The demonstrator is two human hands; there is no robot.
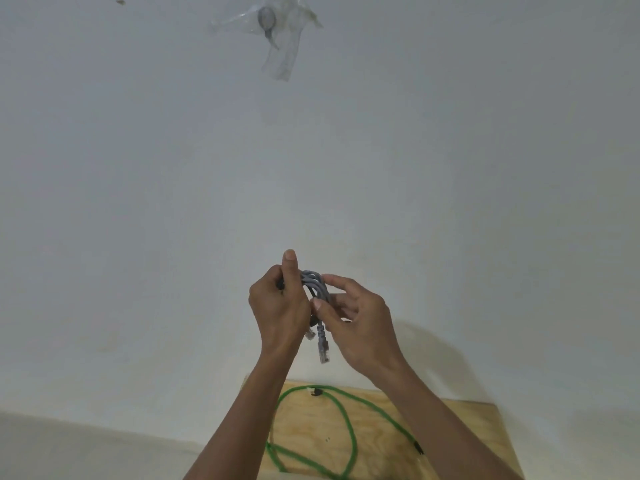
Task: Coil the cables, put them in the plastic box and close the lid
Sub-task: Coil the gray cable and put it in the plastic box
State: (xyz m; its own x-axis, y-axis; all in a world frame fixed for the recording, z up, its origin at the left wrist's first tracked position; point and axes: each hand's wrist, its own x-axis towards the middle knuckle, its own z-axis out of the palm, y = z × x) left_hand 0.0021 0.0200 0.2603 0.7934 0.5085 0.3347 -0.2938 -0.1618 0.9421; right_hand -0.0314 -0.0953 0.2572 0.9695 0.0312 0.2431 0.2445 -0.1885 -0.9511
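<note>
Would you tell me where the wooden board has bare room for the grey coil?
The board is bare along its right side, beyond the green cable, and inside that cable's big loop. The lower left is crowded with overlapping strands and the forearms.

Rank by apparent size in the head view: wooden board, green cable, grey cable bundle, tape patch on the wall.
1. wooden board, partly cut off
2. green cable, spread loosely over it
3. tape patch and grey cable bundle: similar; the bundle is nearer and partly hidden by both hands, so unranked.

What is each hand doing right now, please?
Left hand: closed around the coiled grey cable.
Right hand: fingers pinching the same grey cable lower down; both connectors hang below.
</note>
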